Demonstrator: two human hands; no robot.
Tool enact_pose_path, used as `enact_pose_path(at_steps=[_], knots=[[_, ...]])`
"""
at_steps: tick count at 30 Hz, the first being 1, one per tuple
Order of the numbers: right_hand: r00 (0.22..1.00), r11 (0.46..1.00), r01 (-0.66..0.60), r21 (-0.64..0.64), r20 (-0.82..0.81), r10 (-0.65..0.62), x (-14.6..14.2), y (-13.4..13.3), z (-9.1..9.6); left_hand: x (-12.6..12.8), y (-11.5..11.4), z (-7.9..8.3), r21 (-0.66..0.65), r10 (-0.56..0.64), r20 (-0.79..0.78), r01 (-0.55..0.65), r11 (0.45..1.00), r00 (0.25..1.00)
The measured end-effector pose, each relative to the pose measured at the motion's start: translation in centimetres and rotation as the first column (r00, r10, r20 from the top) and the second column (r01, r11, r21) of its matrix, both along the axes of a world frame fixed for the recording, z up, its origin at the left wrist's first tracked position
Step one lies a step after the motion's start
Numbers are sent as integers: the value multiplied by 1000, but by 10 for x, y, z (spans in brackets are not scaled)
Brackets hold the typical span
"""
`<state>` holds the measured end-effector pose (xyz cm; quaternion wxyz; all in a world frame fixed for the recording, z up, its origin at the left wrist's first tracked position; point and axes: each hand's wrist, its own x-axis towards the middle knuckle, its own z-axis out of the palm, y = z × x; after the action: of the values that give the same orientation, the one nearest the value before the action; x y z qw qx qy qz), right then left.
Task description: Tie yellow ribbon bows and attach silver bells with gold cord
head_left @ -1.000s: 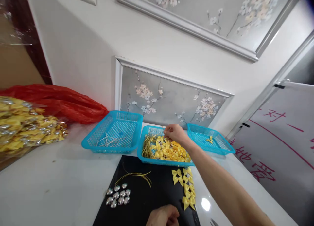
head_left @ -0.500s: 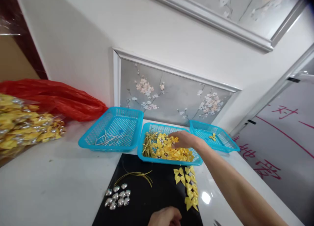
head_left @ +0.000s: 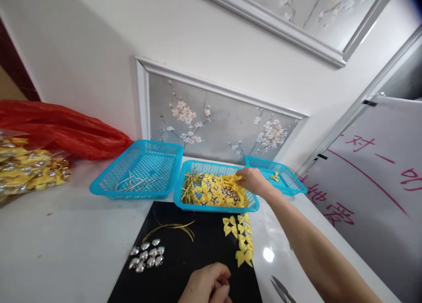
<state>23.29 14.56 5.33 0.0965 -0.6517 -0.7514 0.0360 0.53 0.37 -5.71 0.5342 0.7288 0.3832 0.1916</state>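
My right hand (head_left: 253, 180) reaches into the middle blue basket (head_left: 216, 208), its fingers closed on yellow ribbon bows (head_left: 211, 186) at the right side; the fingertips are partly hidden. Small silver bells (head_left: 231, 194) show among these bows, and gold twist ties (head_left: 191, 188) fill the basket's left end. Low over the black mat (head_left: 184, 259), my left hand (head_left: 209, 283) is curled with thumb and fingers together, and nothing shows in it. On the mat lie several silver hearts (head_left: 150, 254), a few gold ties (head_left: 171, 226) and rows of yellow bows (head_left: 244, 239).
Left of the middle basket stands a blue basket (head_left: 135, 193) with white ties; another blue basket (head_left: 290, 189) at right holds a small yellow bow. Scissors-like metal tips (head_left: 281, 290) lie by my right forearm. A bag of yellow bows (head_left: 29, 169) and red plastic (head_left: 66, 134) are far left.
My right hand has shifted toward the basket's right end, and more silver bells show among the bows. The left hand has come further into view as the camera moved.
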Motion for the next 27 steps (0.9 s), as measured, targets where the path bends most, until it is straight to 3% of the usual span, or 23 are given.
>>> enact_pose_path(at_steps=[5, 9, 12, 16, 18, 23, 27], knots=[[987, 998, 42, 54, -155, -33, 2, -26, 17, 5, -6, 1, -157, 87, 119, -68, 985, 989], [954, 997, -72, 30, -289, 78, -18, -78, 3, 3, -5, 15, -242, 169, 154, -129, 962, 974], [921, 985, -171, -25, -358, 151, -42, -124, -21, -10, 9, 30, -174, 285, 145, -259, 950, 948], [907, 973, -225, -54, -377, 189, -73, -164, -50, -31, 31, 49, 50, 428, 133, -438, 898, 894], [912, 967, -246, -71, -353, 207, -84, -170, -55, -34, 34, 55, 142, 410, 112, -423, 895, 905], [878, 953, -299, -52, -405, 253, -78, -172, -45, -33, 24, 57, 284, 220, -23, -204, 937, 975], [825, 980, -185, -78, -553, 112, -54, -178, -44, -33, 19, 56, 352, 215, -123, -160, 922, 969]])
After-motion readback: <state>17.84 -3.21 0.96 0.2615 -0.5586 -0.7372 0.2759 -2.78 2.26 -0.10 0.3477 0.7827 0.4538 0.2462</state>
